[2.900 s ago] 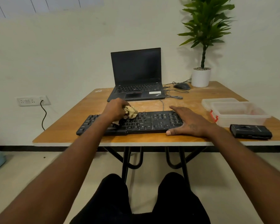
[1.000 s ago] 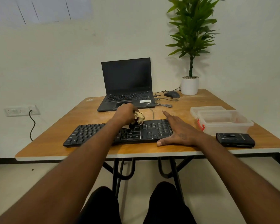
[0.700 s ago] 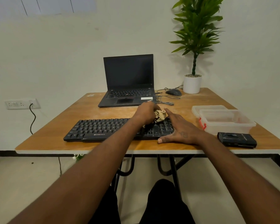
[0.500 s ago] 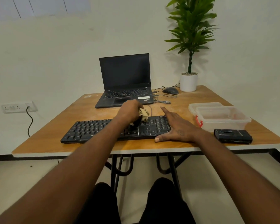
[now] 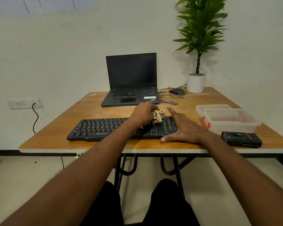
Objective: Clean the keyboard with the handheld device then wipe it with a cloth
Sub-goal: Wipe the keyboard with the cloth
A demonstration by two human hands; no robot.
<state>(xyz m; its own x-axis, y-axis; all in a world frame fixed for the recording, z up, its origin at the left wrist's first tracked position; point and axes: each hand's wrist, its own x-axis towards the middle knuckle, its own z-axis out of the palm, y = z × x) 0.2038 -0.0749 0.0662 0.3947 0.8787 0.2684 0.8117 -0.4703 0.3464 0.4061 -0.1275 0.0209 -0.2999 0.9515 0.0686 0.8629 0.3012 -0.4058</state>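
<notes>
Clenched around one crumpled beige cloth [image 5: 158,116], the left hand [image 5: 143,113] pressed it on the single black keyboard [image 5: 104,128], right of centre; the right hand [image 5: 185,129] lay flat, fingers spread, at its 3 o'clock end.

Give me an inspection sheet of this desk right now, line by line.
Surface: wooden table, dusty patches.
Job's things: keyboard flat near front edge; cloth bunched on its right half; handheld device lying unused.
Clutter: laptop open; clear container; potted plant; mouse.
Grippers: left hand clutching cloth; right hand flat, steadying keyboard.
Cables: mouse cable loose beside laptop.
Surroundings: wall socket, plugged.
</notes>
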